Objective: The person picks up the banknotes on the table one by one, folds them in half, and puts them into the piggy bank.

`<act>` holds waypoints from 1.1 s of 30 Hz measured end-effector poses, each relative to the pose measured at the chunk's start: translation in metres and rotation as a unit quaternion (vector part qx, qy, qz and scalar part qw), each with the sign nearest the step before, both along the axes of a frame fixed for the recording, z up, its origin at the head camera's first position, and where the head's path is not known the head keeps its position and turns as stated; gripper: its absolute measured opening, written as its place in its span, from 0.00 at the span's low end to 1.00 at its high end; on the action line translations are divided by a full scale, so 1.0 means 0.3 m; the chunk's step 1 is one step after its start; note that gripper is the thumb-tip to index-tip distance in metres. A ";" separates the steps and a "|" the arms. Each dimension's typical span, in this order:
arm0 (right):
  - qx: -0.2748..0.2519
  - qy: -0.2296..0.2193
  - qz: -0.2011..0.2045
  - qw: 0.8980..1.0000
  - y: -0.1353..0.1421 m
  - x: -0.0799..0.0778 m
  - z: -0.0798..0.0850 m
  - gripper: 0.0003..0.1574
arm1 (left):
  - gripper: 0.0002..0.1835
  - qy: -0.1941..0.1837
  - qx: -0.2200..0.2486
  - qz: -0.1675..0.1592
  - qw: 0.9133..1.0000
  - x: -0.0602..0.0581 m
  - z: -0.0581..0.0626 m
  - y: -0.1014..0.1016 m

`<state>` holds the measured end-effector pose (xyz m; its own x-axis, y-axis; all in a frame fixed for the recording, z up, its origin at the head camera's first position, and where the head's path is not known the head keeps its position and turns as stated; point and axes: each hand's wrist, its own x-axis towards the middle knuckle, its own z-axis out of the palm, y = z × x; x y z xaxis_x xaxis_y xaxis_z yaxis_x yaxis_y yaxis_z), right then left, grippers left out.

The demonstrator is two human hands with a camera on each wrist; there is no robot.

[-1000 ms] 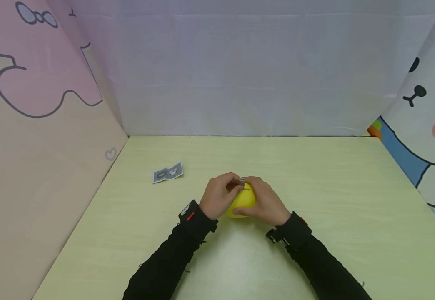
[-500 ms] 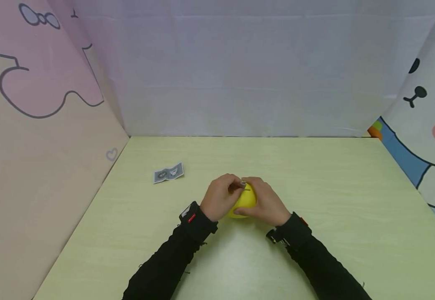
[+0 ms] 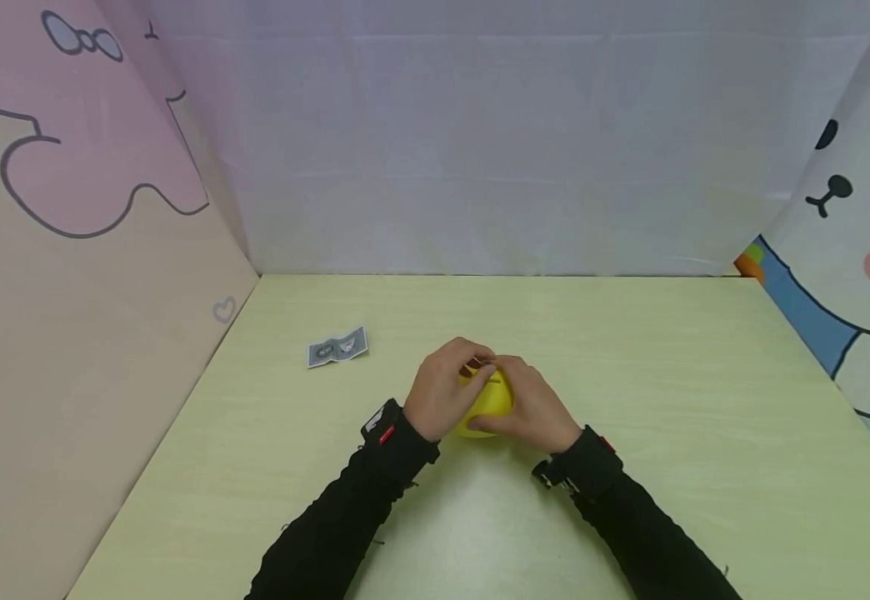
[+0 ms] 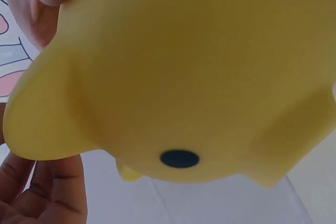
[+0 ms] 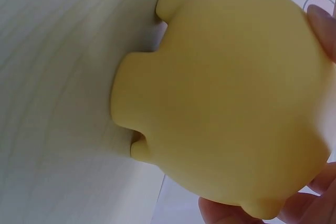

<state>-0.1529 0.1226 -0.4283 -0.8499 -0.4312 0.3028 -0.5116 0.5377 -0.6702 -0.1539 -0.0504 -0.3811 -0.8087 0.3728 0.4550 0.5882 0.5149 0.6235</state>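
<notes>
Two hands: right hand (image 3: 536,408) grips yellow figure (image 3: 491,407); left hand (image 3: 441,392) curls at its top, cannot tell whether it holds anything.
Yellow figure: on tabletop (image 3: 667,375), five o'clock of head-view centre.
Printed slip (image 3: 337,347): between nine and ten o'clock from figure; lettering too small to read.

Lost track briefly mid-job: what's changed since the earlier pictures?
The left grip has shifted slightly upward in the head view. The small shiny piece seen there earlier no longer shows clearly; whether released, I cannot tell. The right grip still holds the yellow figure; the paper note stayed put.
</notes>
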 end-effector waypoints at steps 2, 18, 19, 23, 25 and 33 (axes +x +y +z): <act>-0.002 -0.002 0.000 1.000 0.000 0.001 0.001 0.47 | 0.07 -0.003 0.001 0.004 1.000 0.001 0.003 0.000; 0.000 0.002 -0.001 1.000 -0.002 0.002 -0.001 0.46 | 0.05 0.002 -0.047 0.015 0.999 -0.001 -0.036 -0.009; 0.001 0.002 -0.002 1.000 -0.002 0.002 -0.001 0.46 | 0.04 0.006 -0.051 0.017 0.999 -0.002 -0.039 -0.009; 0.007 0.004 -0.004 1.000 -0.002 0.001 -0.003 0.47 | 0.04 0.015 -0.062 0.025 0.998 -0.001 -0.050 -0.010; 0.010 0.000 -0.006 1.000 -0.003 0.003 0.000 0.47 | 0.04 0.020 -0.066 0.029 0.997 0.000 -0.055 -0.010; 0.021 -0.008 -0.018 1.000 -0.005 0.008 0.007 0.50 | 0.05 0.053 -0.076 0.030 0.995 0.011 -0.064 -0.018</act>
